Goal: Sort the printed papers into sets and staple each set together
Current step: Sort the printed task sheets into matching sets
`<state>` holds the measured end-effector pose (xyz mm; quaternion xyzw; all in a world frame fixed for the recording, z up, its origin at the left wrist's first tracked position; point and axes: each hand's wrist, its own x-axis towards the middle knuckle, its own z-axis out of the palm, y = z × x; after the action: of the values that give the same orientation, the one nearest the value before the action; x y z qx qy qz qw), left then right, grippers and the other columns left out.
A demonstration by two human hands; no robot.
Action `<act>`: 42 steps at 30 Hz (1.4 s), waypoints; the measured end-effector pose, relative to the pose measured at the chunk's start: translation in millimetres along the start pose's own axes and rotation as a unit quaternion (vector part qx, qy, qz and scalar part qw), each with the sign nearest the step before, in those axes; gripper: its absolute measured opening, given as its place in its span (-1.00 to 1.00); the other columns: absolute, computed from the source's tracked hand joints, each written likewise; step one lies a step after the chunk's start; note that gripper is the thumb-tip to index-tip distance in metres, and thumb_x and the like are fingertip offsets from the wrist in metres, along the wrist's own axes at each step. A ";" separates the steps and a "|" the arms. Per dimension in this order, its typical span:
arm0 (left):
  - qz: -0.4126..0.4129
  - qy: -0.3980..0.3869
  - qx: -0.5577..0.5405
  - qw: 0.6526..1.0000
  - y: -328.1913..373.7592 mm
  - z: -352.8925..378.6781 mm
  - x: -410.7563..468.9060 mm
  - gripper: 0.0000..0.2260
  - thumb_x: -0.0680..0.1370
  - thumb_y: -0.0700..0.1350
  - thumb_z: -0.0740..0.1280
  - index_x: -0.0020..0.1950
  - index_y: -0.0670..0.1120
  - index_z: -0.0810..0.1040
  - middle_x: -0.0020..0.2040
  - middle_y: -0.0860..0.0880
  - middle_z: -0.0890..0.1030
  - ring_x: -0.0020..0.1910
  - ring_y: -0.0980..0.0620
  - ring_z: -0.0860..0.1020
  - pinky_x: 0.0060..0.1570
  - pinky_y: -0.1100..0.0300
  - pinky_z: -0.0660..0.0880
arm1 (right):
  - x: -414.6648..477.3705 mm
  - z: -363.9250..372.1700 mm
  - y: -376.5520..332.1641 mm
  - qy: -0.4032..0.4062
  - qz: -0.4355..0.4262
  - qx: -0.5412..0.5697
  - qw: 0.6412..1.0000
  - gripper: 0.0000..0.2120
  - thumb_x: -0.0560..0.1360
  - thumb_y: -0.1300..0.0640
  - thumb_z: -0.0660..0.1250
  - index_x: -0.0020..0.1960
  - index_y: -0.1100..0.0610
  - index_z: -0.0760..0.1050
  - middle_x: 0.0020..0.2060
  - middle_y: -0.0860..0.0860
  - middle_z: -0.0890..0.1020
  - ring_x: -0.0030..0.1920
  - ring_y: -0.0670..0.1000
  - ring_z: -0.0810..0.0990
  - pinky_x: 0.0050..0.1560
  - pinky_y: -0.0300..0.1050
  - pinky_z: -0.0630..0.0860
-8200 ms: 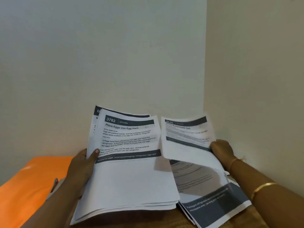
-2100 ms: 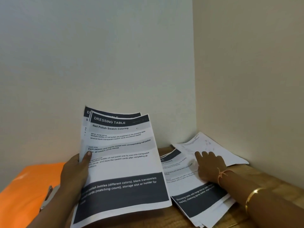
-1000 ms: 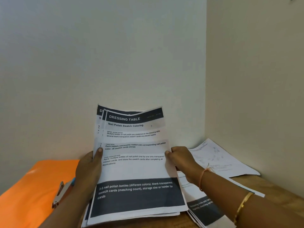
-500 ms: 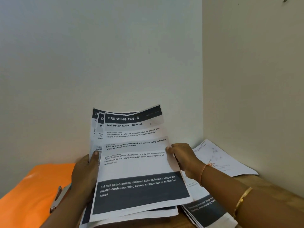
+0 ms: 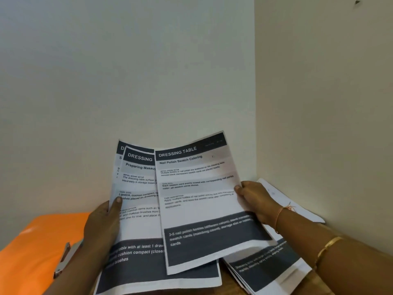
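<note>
At far left a flat orange folder (image 5: 32,241) lies on the wooden surface (image 5: 230,284), with a silver metal stapler (image 5: 63,260) at its right edge. The left hand (image 5: 102,224) holds a fanned stack of printed white papers (image 5: 138,226) tilted up, its grip clamped on the stack's left edge with the thumb on the front. Half a second ago the top sheet covered most of the stack. Now that "Nail Polish Swatch Coloring" sheet (image 5: 202,199) has slid rightward, baring the "Preparing Makeup" page beneath. The right hand (image 5: 253,199) has its grip pinched on this sheet's right edge. Below it a pile of printed papers (image 5: 270,267) lies flat on the surface, and a loose white sheet (image 5: 297,207) rests in the corner.
</note>
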<state>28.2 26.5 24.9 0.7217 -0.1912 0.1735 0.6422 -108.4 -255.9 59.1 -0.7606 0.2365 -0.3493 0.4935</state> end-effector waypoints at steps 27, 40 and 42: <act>0.016 0.004 0.076 0.997 -9.6 -0.2 5.3 -0.65 0.63 0.02 0.12 -0.07 -0.21 0.54 -0.14 -0.17 0.53 -0.14 -0.16 0.45 -0.13 0.05 0.31 | 12.6 -74.7 79.5 -0.039 -0.034 -0.474 0.879 -0.80 0.61 0.03 0.10 -0.14 0.04 0.40 -0.08 0.00 0.52 -0.07 -0.01 0.47 -0.07 -0.15 0.34; 0.028 0.008 0.050 0.998 -4.7 2.6 2.9 -0.71 0.63 0.00 0.14 -0.05 -0.17 0.53 -0.14 -0.13 0.53 -0.15 -0.11 0.45 -0.15 0.09 0.30 | -2.0 -23.3 61.3 0.019 -0.158 -0.470 0.868 -0.67 0.63 -0.08 0.04 0.13 0.10 0.47 0.04 0.03 0.57 0.01 0.00 0.52 0.01 -0.12 0.42; 0.028 0.012 0.049 0.998 -5.6 3.7 2.9 -0.70 0.63 0.00 0.15 -0.07 -0.18 0.53 -0.21 -0.09 0.53 -0.19 -0.10 0.45 -0.19 0.10 0.29 | -13.5 -5.8 43.1 -0.011 -0.153 -0.320 0.935 -0.62 0.62 -0.13 0.02 -0.14 0.08 0.45 -0.19 0.01 0.58 -0.20 -0.05 0.51 -0.07 -0.10 0.44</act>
<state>33.5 23.2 21.0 0.7445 -0.1955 0.2092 0.6031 -122.1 -267.1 17.1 -0.9089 0.2115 -0.3179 0.1674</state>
